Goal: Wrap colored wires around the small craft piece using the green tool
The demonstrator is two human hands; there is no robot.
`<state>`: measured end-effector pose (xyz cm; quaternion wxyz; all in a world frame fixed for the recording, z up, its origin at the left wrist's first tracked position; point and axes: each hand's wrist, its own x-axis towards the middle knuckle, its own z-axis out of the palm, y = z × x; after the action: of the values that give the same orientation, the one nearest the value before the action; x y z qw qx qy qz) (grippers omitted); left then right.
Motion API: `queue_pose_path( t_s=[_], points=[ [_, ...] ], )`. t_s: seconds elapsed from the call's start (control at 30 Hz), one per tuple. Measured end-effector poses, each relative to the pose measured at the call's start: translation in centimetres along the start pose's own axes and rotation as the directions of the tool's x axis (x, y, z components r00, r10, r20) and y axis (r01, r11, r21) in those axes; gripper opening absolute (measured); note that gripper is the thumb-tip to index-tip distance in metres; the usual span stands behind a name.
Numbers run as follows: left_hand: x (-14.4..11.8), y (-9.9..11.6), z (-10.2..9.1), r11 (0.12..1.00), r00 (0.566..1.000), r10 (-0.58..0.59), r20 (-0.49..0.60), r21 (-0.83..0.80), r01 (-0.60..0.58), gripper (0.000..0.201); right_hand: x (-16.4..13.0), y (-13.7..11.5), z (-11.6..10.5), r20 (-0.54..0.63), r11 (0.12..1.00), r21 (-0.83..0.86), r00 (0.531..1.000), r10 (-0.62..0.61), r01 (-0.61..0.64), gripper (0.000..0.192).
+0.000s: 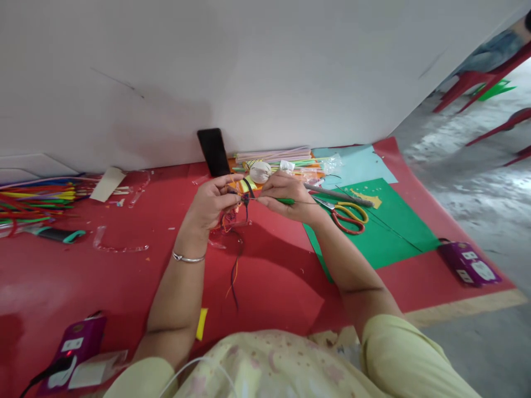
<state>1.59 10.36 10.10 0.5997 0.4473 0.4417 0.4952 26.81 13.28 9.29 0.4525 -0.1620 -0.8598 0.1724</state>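
Note:
In front of me my left hand [219, 202] pinches a tangle of dark and orange threads [230, 220]. Loose thread ends hang from it over the red table cover. Close beside it, my right hand [280, 190] has its fingers closed round a thin tool with a green handle [285, 201]. The tool's tip meets the threads near my left fingertips; its exact kind is too small to make out. A dark strip [249, 188] stands up between the two hands. Just behind my right hand lies a round white ball [260, 172].
Scissors [348, 215] with red and yellow handles lie on a green sheet [398, 226] at right. A phone [213, 152] leans against the white wall. Colourful pipe cleaners [37, 199] and a black-and-teal tool [60, 235] lie left. Purple boxes [470, 264] sit near both front corners.

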Motion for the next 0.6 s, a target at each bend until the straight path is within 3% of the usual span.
queue_pose_path(
  t_s=[0.1,0.17,0.27,0.33,0.4,0.5,0.6],
  points=[
    [-0.2,0.2,-0.2,1.0,0.997,-0.01,0.08,-0.006,0.01,0.057,-0.2,0.1,0.1,0.015,0.96,0.226,0.986,0.166,-0.165,0.033],
    [-0.3,0.2,-0.2,1.0,0.992,-0.014,0.124,-0.012,0.015,0.053,-0.4,0.3,0.8,0.049,0.868,0.398,0.952,0.303,-0.297,0.042],
    [-0.5,0.1,0.1,1.0,0.989,-0.016,0.144,-0.024,0.02,0.046,-0.7,0.7,2.8,0.106,0.627,0.625,0.846,0.522,-0.465,0.056],
    [-0.4,-0.2,0.3,0.999,0.992,-0.006,0.126,-0.045,0.012,0.042,-0.7,0.6,4.3,0.159,0.446,0.724,0.758,0.633,-0.525,0.065],
    [-0.3,-0.4,0.5,0.997,0.996,0.03,0.09,-0.079,-0.023,0.041,-0.6,0.3,5.5,0.167,0.339,0.769,0.682,0.712,-0.542,0.068],
    [-0.1,-0.6,0.6,0.99,0.994,0.073,0.075,-0.126,-0.064,0.043,-0.5,0.0,6.2,0.126,0.305,0.783,0.618,0.776,-0.542,0.066],
    [0.0,-0.4,0.7,0.988,0.994,0.063,0.094,-0.147,-0.049,0.051,-0.6,0.1,6.3,0.078,0.329,0.779,0.603,0.794,-0.534,0.064]
  ],
)
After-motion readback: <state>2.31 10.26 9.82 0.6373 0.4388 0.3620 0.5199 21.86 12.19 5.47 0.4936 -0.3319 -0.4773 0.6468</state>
